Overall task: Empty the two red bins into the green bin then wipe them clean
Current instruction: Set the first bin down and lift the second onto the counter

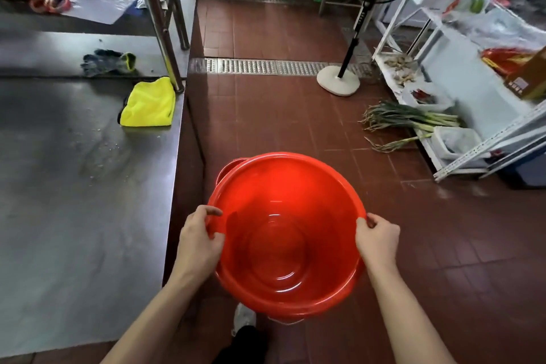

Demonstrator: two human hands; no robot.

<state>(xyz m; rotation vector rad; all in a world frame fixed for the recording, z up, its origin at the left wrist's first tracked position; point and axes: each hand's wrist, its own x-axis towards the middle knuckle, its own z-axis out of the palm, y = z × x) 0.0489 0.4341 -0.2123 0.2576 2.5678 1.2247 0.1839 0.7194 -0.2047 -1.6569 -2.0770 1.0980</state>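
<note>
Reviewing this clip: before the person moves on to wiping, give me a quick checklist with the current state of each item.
1. Both hands hold the bin: ok. Left hand and right hand each have a grip on the rim of the red bin.
2. Bin emptied: ok, its inside shows no contents.
3. Second red bin accounted for: ok, another red rim shows nested under the top one.
4. Wiping cloth available: ok, yellow cloth lies on the steel table.
5. Green bin located: cannot tell, none in view.
6. Bin inside dry: cannot tell, it is glossy.
</note>
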